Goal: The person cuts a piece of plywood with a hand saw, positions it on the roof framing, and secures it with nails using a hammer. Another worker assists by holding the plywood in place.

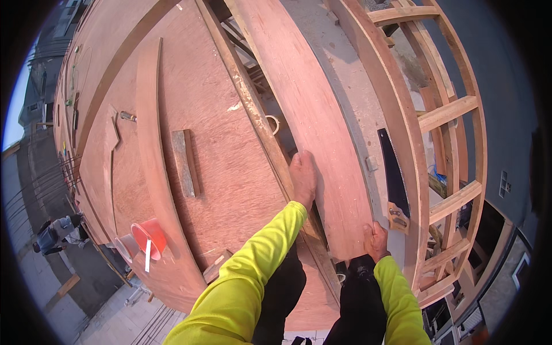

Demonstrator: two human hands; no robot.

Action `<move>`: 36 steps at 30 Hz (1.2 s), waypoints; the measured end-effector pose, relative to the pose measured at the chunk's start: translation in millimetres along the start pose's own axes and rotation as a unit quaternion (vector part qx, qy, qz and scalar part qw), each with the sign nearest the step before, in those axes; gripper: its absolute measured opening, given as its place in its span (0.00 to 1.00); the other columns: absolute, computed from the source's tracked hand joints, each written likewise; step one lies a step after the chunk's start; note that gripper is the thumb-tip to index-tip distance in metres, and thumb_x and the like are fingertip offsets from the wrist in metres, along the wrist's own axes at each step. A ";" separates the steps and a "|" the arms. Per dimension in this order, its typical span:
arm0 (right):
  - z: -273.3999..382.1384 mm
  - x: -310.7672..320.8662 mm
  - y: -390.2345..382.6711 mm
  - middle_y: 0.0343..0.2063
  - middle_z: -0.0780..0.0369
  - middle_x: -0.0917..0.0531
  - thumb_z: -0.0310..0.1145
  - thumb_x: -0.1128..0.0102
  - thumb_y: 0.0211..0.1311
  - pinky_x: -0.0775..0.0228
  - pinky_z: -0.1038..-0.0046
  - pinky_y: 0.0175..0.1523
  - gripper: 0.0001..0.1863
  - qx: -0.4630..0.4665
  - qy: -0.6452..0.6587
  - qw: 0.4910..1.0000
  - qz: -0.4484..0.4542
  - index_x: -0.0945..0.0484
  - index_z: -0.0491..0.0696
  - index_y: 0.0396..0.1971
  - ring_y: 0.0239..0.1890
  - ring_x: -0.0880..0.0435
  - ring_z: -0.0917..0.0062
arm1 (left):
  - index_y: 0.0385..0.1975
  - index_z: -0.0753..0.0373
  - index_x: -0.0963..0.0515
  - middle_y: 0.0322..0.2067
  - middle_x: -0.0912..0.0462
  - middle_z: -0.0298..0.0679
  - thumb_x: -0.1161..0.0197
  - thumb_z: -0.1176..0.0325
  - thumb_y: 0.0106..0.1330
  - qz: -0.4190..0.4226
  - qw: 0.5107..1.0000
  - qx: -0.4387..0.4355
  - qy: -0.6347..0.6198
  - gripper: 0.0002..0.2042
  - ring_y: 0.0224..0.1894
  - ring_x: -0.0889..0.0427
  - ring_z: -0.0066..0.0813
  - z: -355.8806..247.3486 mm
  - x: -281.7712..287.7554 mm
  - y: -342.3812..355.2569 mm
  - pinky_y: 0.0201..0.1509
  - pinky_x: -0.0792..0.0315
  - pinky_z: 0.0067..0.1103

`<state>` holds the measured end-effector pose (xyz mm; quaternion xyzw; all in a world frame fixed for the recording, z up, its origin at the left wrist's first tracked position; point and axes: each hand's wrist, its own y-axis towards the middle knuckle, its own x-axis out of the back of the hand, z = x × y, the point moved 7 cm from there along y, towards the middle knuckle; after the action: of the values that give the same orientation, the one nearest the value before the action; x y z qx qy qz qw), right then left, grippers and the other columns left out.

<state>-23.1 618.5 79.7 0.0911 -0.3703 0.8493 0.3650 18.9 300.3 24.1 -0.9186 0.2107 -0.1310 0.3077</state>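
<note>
A long, wide plywood strip (328,129) runs away from me, its near end just in front of my knees. My left hand (303,177) grips its left edge, thumb on top and fingers partly hidden. At the near right corner, my right hand (376,240) is closed on the strip's other edge, thumb uppermost. Just right of that hand lies a handsaw (395,184) with a dark blade and a wooden handle. Along the strip's left side, past my left hand, stretches a narrow timber (253,98) with a pale, worn edge.
A ladder-like wooden frame (451,115) stands at the right beside a dark wall. On the plywood sheet (224,155) to the left lie a short wood block (185,164), a long curved-looking board (154,132) and an orange bucket (150,237). Another person (57,231) is far below left.
</note>
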 end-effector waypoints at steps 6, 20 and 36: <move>-52.6 -25.1 -4.7 0.37 0.40 0.21 0.38 0.41 0.67 0.35 0.48 0.56 0.14 0.026 -0.033 0.998 0.047 0.22 0.40 0.38 0.48 0.25 0.40 | 0.27 0.64 0.31 0.25 0.33 0.32 0.51 0.61 0.74 -0.105 0.992 -0.023 0.065 0.15 0.32 0.35 0.23 5.7 38.9 -21.9 0.37 0.35 0.26; -75.5 -122.9 29.3 0.24 0.40 0.24 0.40 0.41 0.73 0.33 0.55 0.29 0.18 0.190 -0.024 0.956 0.224 0.31 0.40 0.30 0.28 0.23 0.42 | 0.28 0.69 0.29 0.24 0.27 0.46 0.52 0.60 0.73 -0.144 0.973 -0.144 0.110 0.17 0.30 0.29 0.34 78.7 100.3 33.3 0.39 0.32 0.34; -34.6 -154.6 49.3 0.20 0.41 0.22 0.50 0.50 0.76 0.30 0.57 0.29 0.31 0.247 -0.194 0.904 0.290 0.23 0.34 0.23 0.23 0.19 0.49 | 0.33 0.69 0.15 0.36 0.15 0.61 0.51 0.50 0.70 -0.001 0.862 -0.122 0.492 0.26 0.43 0.17 0.62 31.6 137.5 50.3 0.50 0.25 0.45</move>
<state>57.8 534.5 -38.2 0.2295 -0.2224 0.9475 -0.0108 135.8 215.8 -16.3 -0.7651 0.3482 -0.5393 0.0491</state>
